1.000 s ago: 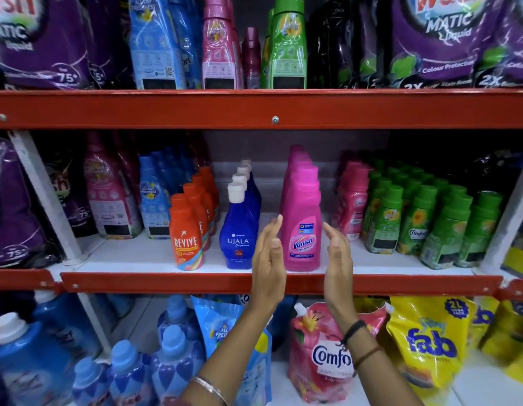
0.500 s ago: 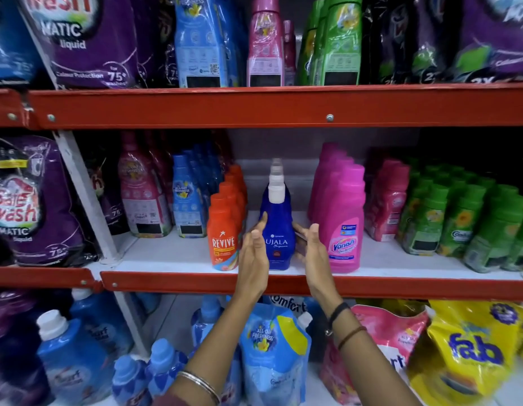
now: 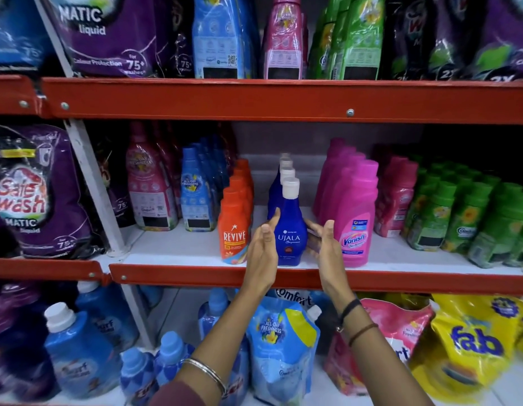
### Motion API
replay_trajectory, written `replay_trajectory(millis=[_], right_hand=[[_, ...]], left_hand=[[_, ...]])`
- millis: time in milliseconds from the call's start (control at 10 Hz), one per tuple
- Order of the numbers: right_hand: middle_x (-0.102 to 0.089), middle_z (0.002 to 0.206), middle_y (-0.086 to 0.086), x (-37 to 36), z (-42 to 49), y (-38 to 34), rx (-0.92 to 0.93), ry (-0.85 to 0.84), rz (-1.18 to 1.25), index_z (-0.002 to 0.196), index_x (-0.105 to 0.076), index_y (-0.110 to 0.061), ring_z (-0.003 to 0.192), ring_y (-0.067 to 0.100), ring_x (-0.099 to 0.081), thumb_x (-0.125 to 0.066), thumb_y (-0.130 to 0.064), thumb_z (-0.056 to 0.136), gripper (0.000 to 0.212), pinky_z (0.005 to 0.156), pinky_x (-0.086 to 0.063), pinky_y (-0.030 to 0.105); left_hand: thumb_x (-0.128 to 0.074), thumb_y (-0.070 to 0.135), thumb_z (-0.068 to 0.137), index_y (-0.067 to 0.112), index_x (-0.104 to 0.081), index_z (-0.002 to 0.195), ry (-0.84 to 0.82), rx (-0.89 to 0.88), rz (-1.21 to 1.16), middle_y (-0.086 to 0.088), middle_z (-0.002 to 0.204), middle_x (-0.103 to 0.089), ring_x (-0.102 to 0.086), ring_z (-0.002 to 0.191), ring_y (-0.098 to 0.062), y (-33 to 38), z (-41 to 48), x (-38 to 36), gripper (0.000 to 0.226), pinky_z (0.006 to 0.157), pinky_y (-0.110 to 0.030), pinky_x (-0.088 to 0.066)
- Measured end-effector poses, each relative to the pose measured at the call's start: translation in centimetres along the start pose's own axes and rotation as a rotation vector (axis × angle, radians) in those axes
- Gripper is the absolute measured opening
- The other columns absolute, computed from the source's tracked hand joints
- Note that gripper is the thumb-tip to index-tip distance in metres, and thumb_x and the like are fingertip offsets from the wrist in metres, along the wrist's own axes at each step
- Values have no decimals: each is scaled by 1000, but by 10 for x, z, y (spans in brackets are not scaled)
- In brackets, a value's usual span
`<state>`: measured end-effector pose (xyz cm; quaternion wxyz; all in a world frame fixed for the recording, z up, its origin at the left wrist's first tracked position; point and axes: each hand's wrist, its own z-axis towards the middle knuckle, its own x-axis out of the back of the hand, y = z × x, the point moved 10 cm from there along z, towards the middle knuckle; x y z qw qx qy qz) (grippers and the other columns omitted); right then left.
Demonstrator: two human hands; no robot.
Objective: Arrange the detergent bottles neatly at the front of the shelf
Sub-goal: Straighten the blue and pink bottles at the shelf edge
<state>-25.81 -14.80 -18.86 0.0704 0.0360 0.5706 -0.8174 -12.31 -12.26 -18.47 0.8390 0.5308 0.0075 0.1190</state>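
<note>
- My left hand [image 3: 261,253] is raised with the palm turned inward and fingers spread loosely, just beside the left flank of the dark blue plastic Ujala bottle with the white cap [image 3: 289,227]; I cannot tell whether it touches.
- My right hand [image 3: 324,247] mirrors it on the bottle's right flank, fingers open and wide, gripping nothing that I can see.
- The Ujala bottle stands upright at the front edge of the middle white shelf with the red metal lip [image 3: 196,275], between my two hands, heading a single file of matching bottles running toward the back.
- Just left of it stands the orange Revive bottle [image 3: 234,235], also at the front, heading its own row.
- Just right stands the bright pink Vanish bottle [image 3: 357,218], upright near the edge, more pink ones behind.
- Farther right sit the green Comfort bottles [image 3: 465,218], packed in several rows.
- Farther left lean blue and pink pouches, then a purple Safe Wash pouch [image 3: 29,194] beyond the white upright.
- Below hang a blue refill pouch [image 3: 279,344] and a yellow Fab pouch [image 3: 474,344].
</note>
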Motion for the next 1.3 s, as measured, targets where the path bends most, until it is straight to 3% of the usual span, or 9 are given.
replay_trajectory(millis=[100,200,400,500,600,800,900,1100,1300], right_hand=[[-56,137,0,1,-14,-17,156,97,-54,129,-53,-24,126,7,-51,-27,-85,73,86,104,-40,22],[-59,133,0,-14,-36,-31,308,127,-14,123,-57,-30,128,11,-50,-31,-72,84,63,108,-38,29],[-54,137,-11,-88,-41,-5,115,-89,16,129,-52,-31,131,4,-48,-30,-83,74,80,114,-36,37],[-47,143,-13,-107,-31,11,25,-91,10,136,-44,-34,135,3,-42,-28,-89,68,88,118,-29,39],[-50,144,-6,-115,-24,22,-24,-64,55,132,-47,-35,133,6,-45,-31,-88,68,84,117,-31,42],[-61,132,1,-116,-18,27,-41,-16,103,115,-59,-35,121,9,-58,-30,-75,79,61,110,-41,42],[-61,133,1,-112,-17,30,-45,20,102,117,-60,-35,123,10,-57,-29,-79,78,66,110,-41,43],[-61,133,0,-110,-17,33,-40,35,79,130,-56,-24,123,10,-57,-31,-85,72,88,109,-43,41],[-56,139,5,-111,-24,20,-53,1,91,127,-52,-27,124,10,-55,-29,-66,83,64,109,-42,36]], left_hand=[[-11,87,79,64,-38,128,60,-85,11,10,152,-36,-31,141,-5,15,-11,8,61,118,-42,-28],[-17,75,90,39,-49,132,263,-255,-57,2,146,-45,-38,137,-6,37,-29,38,63,113,-28,-33],[-18,68,92,40,-48,129,464,-198,-57,8,140,-47,-39,130,6,21,-29,103,55,108,-13,-29],[-16,76,84,47,-43,130,351,-59,-89,17,142,-42,-36,127,16,1,-15,110,60,113,-22,-29],[-14,91,73,53,-39,129,250,-5,-97,14,147,-39,-39,132,3,-5,-8,107,72,113,-28,-31],[-12,92,71,63,-45,122,184,33,-83,6,141,-51,-52,127,-13,-13,-3,107,67,109,-41,-43],[-13,89,75,63,-47,121,159,47,-106,3,142,-51,-52,127,-15,-16,-2,105,63,108,-44,-43],[-15,94,69,58,-43,125,137,47,-118,16,132,-49,-51,122,-3,-14,-3,103,73,93,-12,-44],[-13,95,68,51,-41,134,160,0,-109,14,140,-44,-43,115,17,-2,-9,103,84,84,3,-38]])
